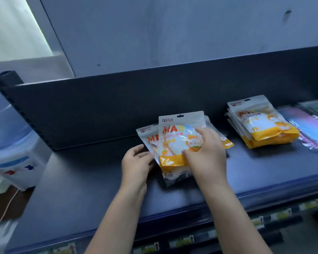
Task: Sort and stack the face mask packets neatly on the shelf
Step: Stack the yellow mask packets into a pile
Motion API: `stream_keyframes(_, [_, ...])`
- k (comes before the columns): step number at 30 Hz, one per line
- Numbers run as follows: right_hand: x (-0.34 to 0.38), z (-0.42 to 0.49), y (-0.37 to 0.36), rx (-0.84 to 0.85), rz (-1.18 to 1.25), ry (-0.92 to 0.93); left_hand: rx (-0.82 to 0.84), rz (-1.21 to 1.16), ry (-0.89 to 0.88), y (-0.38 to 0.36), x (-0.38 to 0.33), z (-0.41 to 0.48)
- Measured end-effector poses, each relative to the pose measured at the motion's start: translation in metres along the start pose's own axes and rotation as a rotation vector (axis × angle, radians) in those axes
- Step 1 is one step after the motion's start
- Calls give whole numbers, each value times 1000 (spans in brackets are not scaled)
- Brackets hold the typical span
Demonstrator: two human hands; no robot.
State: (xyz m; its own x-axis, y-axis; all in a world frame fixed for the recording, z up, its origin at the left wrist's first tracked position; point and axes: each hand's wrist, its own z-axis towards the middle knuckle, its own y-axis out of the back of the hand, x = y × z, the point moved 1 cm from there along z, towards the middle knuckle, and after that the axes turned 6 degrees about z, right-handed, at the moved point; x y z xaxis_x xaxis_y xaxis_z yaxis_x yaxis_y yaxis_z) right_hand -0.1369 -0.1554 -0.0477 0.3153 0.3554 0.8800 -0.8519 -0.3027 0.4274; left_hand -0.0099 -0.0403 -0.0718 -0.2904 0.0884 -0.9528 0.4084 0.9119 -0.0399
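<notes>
the dark shelf spreads under both hands. a dispenser stands well left of the left hand. a neat stack of orange mask packets lies on the shelf, right of the right hand. a loose pile lies between the hands: the right hand grips its top packet, and the left hand holds the pile's left edge with curled fingers.

"MAS" on top mask packet
</notes>
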Motion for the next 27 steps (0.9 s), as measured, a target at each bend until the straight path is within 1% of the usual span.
stream_keyframes(2, [3, 1, -1, -60, 176, -90, 43, -168, 100, 9, -2, 1])
stream_keyframes(4, [7, 2, -3, -76, 317, -197, 83, -264, 160, 22, -2, 4])
stream_keyframes(6, [8, 3, -9, -26, 489, -265, 97, -311, 158, 34, -2, 8])
stream_keyframes(8, [11, 4, -12, 36, 647, -337, 128, -266, 126, 42, -2, 11])
stream_keyframes(10, [13, 3, -15, 92, 662, -328, 188, -197, 99, 45, -3, 8])
stream_keyframes(12, [15, 2, -18, 156, 581, -245, 224, -153, 71, 46, -3, 5])
stream_keyframes(15, [13, 2, -23, 197, 508, -173, 191, -151, 16, 52, -3, 5])
stream_keyframes(19, [15, 10, -21, 261, 515, -97, 115, -182, -49, 65, -7, 10])
stream_keyframes(21, [16, 16, -12, 259, 548, -67, 93, -196, -86, 71, -10, 12])
stream_keyframes(23, [15, 22, -1, 217, 588, -57, 85, -211, -115, 72, -13, 12])
stream_keyframes(27, [3, 33, 21, 126, 705, -117, 106, -213, -146, 62, -18, 7])
